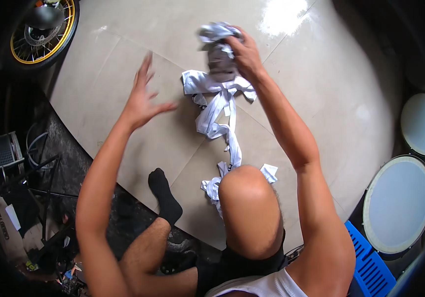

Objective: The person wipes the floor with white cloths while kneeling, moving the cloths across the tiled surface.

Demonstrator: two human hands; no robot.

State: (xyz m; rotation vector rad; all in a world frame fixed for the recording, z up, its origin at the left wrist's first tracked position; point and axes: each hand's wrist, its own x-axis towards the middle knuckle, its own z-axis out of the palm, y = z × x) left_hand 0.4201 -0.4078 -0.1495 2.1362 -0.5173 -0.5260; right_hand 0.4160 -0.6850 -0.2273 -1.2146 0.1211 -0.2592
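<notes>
My right hand (pixel 247 55) grips a bunched bundle of white and greyish cloth (pixel 221 61), blurred by motion, at the top middle. Below the bundle, white cloth strips (pixel 216 111) lie tangled on the tiled floor, some with dark marks. More crumpled white cloth (pixel 212 187) lies beside my raised knee, which partly hides it. To the left, my left hand (pixel 145 96) hovers with its fingers spread, apart from the cloth and holding nothing.
A motorcycle wheel with a yellow rim (pixel 69 33) stands at the upper left. Drums (pixel 397 204) and a blue plastic crate (pixel 372 260) are at the right. A metal-framed chair (pixel 3 150) and clutter fill the dark left side. My socked foot (pixel 164 196) rests near the floor's edge.
</notes>
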